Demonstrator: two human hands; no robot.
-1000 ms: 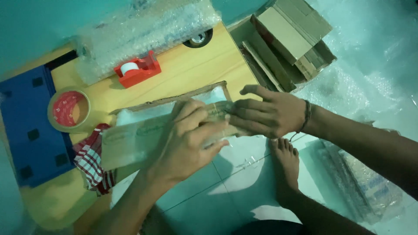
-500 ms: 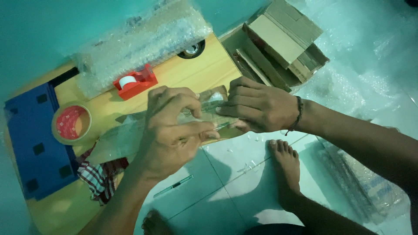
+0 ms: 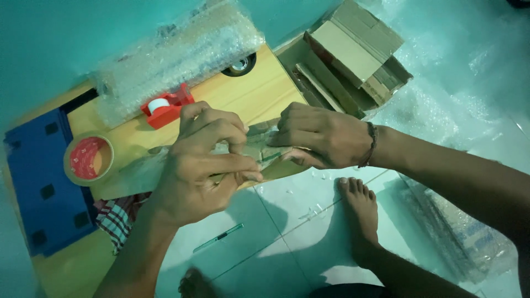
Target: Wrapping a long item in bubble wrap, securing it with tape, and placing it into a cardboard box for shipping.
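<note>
Both hands grip a flat parcel (image 3: 135, 174) wrapped in bubble wrap and brown tape, held over the edge of a low wooden board (image 3: 259, 94). My left hand (image 3: 207, 163) clasps its middle with fingers curled over the top. My right hand (image 3: 320, 135), with a dark wrist band, pinches the parcel's right end. Most of the parcel lies hidden under the hands.
A roll of bubble wrap (image 3: 176, 58), a red tape dispenser (image 3: 165, 105) and a brown tape roll (image 3: 88, 159) sit on the board. Flattened cardboard boxes (image 3: 353, 49) lie at upper right. A pen (image 3: 218, 237), checked cloth (image 3: 118, 218), blue panel (image 3: 38, 182) and my foot (image 3: 361, 207) are on the floor.
The hands lifted the parcel off the board and closed tighter around it. My left hand curled from flat to gripping. The view shifted slightly.
</note>
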